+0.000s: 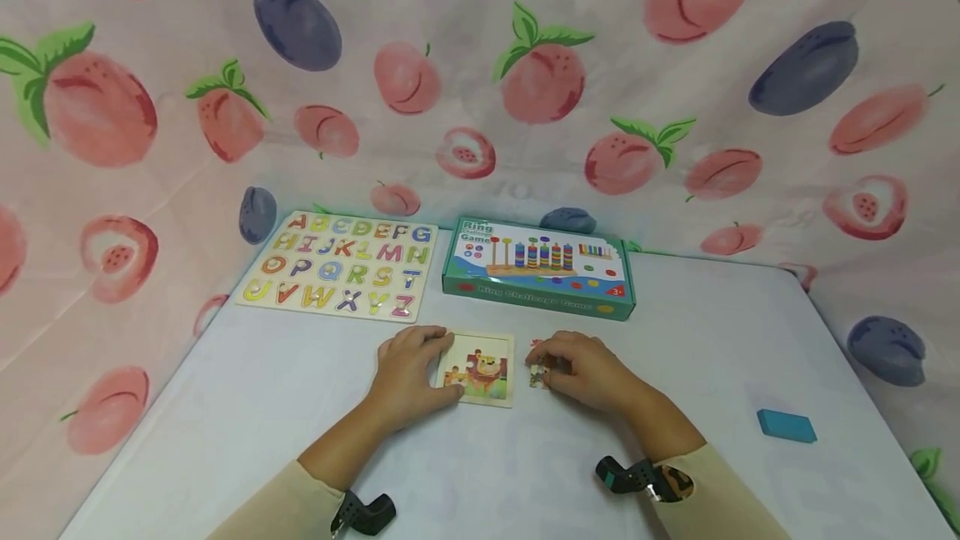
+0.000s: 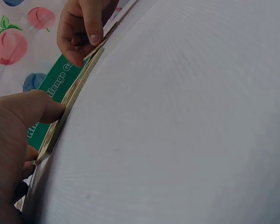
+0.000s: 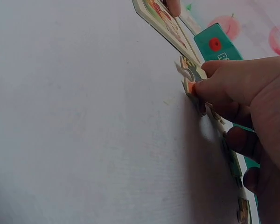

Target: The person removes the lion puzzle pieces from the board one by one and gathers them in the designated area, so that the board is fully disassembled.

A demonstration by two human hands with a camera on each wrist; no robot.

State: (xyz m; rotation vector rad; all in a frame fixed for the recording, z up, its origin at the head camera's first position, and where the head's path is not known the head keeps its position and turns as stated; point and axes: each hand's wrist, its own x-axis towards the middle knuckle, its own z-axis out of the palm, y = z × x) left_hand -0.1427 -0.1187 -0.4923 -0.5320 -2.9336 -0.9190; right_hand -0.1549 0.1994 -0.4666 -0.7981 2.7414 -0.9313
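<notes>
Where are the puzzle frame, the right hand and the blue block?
Puzzle frame (image 1: 511, 370), head view: right rim.
Right hand (image 1: 588, 367), head view: back of the hand.
Blue block (image 1: 786, 425), head view: top face.

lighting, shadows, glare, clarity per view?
Head: bright, fairly even; large print on the game box legible, puzzle pieces by the right hand too small to make out. Left wrist: dimmer, tabletop greyish, dark shadow beside the left hand. Right wrist: also dim, soft shadow beside the right hand, no strong glare.
</notes>
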